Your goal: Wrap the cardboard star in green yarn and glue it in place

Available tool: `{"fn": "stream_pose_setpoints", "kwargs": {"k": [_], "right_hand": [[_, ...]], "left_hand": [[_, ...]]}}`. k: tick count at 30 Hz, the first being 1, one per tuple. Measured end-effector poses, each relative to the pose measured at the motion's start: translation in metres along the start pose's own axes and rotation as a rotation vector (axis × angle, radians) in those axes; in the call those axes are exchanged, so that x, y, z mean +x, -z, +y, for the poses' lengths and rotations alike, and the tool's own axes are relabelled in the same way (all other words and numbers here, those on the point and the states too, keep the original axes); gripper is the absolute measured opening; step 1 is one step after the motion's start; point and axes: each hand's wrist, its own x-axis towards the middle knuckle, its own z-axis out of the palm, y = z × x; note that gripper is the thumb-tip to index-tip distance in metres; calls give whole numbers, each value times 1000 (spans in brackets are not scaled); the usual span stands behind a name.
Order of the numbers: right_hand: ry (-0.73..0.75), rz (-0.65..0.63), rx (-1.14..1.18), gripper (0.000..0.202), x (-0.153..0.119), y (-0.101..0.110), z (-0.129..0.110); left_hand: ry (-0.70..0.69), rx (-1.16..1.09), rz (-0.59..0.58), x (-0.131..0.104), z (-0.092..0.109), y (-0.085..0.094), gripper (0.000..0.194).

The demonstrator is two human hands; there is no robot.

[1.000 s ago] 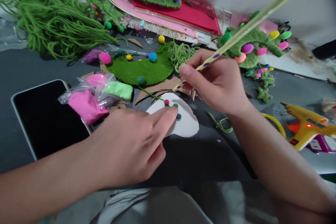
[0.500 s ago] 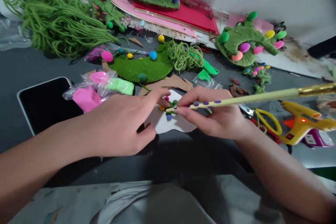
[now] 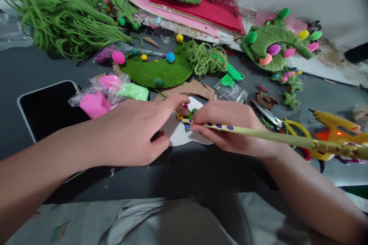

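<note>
A small green piece (image 3: 190, 115) dotted with coloured balls lies on a white sheet with a wavy edge (image 3: 179, 136). My left hand (image 3: 135, 130) reaches over the sheet from the left, thumb apart and fingers stretched out, with the fingertips at the green piece. My right hand (image 3: 232, 126) pinches a pale yellow pencil-like stick (image 3: 258, 133) with purple dots and a gold band. Its thin end points at the green piece, between the yellow ball (image 3: 179, 116) and the blue ball (image 3: 187, 126). The exact contact of the left fingertips is partly hidden.
Behind the sheet lie a green crescent (image 3: 155, 71), tangled yarn (image 3: 204, 57) and cardboard (image 3: 191, 89). Bagged pink clay (image 3: 93, 104) and a phone (image 3: 51, 107) are left. Scissors (image 3: 271, 116) and a yellow glue gun (image 3: 335, 126) with a lit light stand right.
The stick's gold-banded end has swung down toward me, while its thin end stays by the green piece. My left hand has barely moved. The whole view has shifted slightly.
</note>
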Motion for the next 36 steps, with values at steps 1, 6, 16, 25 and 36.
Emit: {"fn": "stream_pose_setpoints", "kwargs": {"k": [1,6,16,25,36], "right_hand": [[2,-2,7,13,0,0,0],[-41,1,28,15,2,1,-1],[-45,23,57,14,2,0,0],[-66,34,56,13,3,2,-3],[-110,28,104,11,11,6,-7]], "left_hand": [[-1,10,1,0,0,0,72],[-18,55,29,1,-3,-4,76],[-16,100,21,1,0,-4,74],[-32,78,40,3,-3,-9,75],[-42,98,40,2,2,-5,67]]}}
